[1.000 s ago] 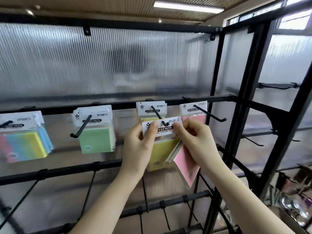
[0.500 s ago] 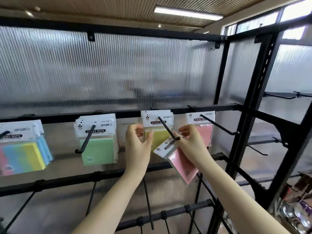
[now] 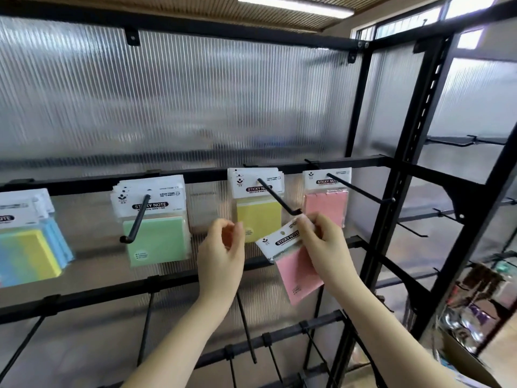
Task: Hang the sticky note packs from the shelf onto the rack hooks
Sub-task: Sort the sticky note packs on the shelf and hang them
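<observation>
My right hand pinches the white header of a pink sticky note pack, which hangs tilted just below the tip of the third hook. Yellow packs hang on that hook. My left hand hovers to the left with fingers loosely curled and nothing in it. To the right, a pink pack hangs on the long fourth hook. Green packs hang on the second hook. Multicoloured packs hang at the far left.
The black rack frame has a corrugated translucent back panel. Bare hooks stick out from the lower bars and from the side section at right. A cardboard box with shiny items sits at the lower right.
The yellow pack went onto the third hook and my left hand let go of it. My right hand lowered the pink pack and turned it below the hook tip.
</observation>
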